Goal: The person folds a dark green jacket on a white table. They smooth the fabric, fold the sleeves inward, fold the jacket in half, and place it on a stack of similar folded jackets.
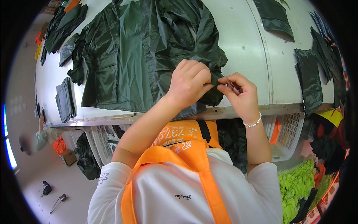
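Note:
A dark green jacket (pixel 106 71) of thin shiny cloth lies spread open on the pale table, its lighter green lining showing down the middle. My left hand (pixel 190 82) is closed on the jacket near its right sleeve, with thumb and fingers pinching the cloth. Close beside it, my right hand (pixel 240 93) is closed around small thread snips (pixel 233 86), dark reddish with a thin shiny metal part. The fingertips of the right hand point at the pinched cloth. My palm hides part of the snips.
Folded dark green garments (pixel 309 80) lie along the table's right side, with another folded piece (pixel 274 18) farther back. More dark clothing (pixel 65 28) is stacked far left. White plastic baskets (pixel 289 136) stand below the table edge. Bright green cloth (pixel 296 190) is heaped at lower right.

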`<action>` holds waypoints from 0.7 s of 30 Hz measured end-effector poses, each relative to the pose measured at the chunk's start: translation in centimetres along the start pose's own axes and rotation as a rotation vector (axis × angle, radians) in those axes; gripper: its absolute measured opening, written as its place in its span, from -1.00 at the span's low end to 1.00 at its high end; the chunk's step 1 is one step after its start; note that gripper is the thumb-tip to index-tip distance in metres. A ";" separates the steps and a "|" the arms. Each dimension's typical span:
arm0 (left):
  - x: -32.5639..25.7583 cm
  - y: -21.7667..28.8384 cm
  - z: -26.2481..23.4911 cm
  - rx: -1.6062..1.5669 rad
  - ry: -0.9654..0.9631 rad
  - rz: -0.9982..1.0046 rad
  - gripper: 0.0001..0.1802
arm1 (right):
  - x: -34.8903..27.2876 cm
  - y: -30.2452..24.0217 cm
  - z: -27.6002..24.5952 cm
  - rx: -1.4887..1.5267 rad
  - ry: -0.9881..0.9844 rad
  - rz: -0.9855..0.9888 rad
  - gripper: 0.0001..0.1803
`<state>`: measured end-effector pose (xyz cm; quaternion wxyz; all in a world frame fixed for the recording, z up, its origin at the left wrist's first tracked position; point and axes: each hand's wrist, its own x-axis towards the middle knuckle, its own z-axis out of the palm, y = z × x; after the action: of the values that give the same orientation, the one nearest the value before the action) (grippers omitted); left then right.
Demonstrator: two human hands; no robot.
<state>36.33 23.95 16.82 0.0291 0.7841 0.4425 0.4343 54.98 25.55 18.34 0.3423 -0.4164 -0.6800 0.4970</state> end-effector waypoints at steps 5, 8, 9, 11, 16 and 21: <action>0.0 0.3 0.2 0.023 -0.020 0.049 -0.61 | -0.1 1.1 0.4 0.160 -0.029 0.241 -0.92; -0.2 0.2 0.5 -0.017 -0.016 0.000 -0.61 | -0.4 1.6 0.8 0.178 0.079 0.241 -0.92; -0.2 0.4 0.4 -0.021 -0.019 -0.021 -0.61 | -0.3 1.5 0.8 0.198 0.140 0.250 -0.90; -0.2 0.4 0.2 -0.022 -0.025 -0.054 -0.61 | -0.2 2.5 0.1 0.203 0.180 0.292 -0.84; -0.2 0.0 0.1 -0.028 0.009 -0.076 -0.61 | -1.5 1.9 -1.2 0.200 0.050 0.222 -0.80; -0.1 0.0 0.2 -0.015 -0.016 -0.062 -0.61 | -2.1 0.8 -1.3 0.016 -0.039 0.141 -0.83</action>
<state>36.51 23.91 16.61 0.0520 0.7732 0.4628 0.4304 57.21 24.27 17.84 0.2968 -0.4506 -0.6514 0.5334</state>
